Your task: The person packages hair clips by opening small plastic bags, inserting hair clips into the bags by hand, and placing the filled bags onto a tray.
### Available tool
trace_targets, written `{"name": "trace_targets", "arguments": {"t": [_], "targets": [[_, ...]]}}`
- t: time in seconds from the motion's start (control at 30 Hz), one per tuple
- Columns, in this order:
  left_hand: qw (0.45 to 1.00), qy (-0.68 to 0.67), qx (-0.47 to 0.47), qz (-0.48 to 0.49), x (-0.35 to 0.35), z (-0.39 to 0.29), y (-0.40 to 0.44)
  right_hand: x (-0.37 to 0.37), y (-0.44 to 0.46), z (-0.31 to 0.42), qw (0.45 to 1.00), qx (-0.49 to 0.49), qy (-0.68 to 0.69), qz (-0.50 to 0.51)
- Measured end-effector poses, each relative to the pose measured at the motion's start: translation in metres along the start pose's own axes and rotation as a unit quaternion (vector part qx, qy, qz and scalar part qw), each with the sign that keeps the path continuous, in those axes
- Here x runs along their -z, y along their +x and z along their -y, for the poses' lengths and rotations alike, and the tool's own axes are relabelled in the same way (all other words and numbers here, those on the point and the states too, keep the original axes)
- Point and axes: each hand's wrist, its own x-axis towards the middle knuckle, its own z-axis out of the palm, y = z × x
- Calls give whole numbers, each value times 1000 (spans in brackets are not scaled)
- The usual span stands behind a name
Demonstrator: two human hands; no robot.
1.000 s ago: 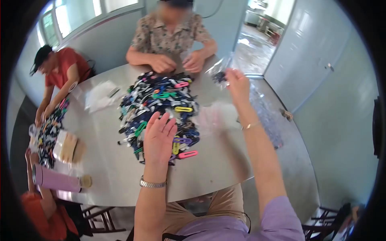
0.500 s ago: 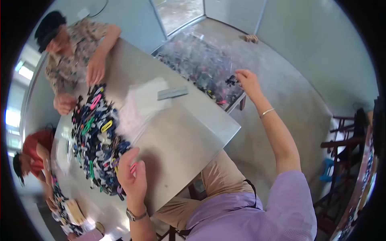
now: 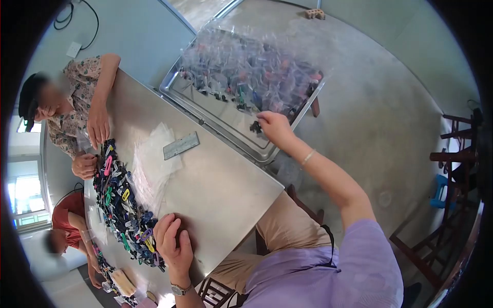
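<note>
My right hand (image 3: 277,128) is above the near edge of a metal tray (image 3: 241,141), fingers pinched on a small black piece (image 3: 256,127); its exact kind is too small to tell. Clear plastic bags (image 3: 241,66) with small dark and coloured pieces in them fill the far part of that tray. My left hand (image 3: 174,244) is at the near end of a long pile of small mixed pieces (image 3: 120,200), mostly black and navy with pink, green and yellow loops. Its fingers are loosely bent and apart, and I see nothing in them.
A metal table (image 3: 215,190) bears a stack of clear plastic bags (image 3: 151,167) and a grey flat bar (image 3: 181,146). Across it, a person in a patterned shirt (image 3: 84,84) handles the pile's far end. Another person in red (image 3: 69,213) sits farther left. Dark wooden stools (image 3: 457,156) stand at right.
The view has turned toward the tray. My right hand has come down and in over the tray's near edge with the black piece. The left hand's fingers have bent over toward the table.
</note>
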Motion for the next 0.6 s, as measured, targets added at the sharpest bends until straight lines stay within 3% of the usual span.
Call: {"name": "trace_targets", "arguments": {"t": [0.07,0.17,0.2,0.27,0.4,0.6], "targets": [[1000,2,0,1,1,0,0,-8,11,3,1000,-27,-11,0],[1000,-6,16,-4,2,-1,2,-10,14,0,988,-21,-19,-149],[1000,-13,12,-4,2,-2,2,-6,10,-1,989,-15,-21,-143],[1000,-19,16,-11,1,-1,4,7,-7,2,980,-34,125,-153],[999,-33,4,-28,3,0,3,37,-24,6,966,-40,241,-83],[994,-64,-21,-84,2,10,-6,83,-14,123,971,72,215,-77]]}}
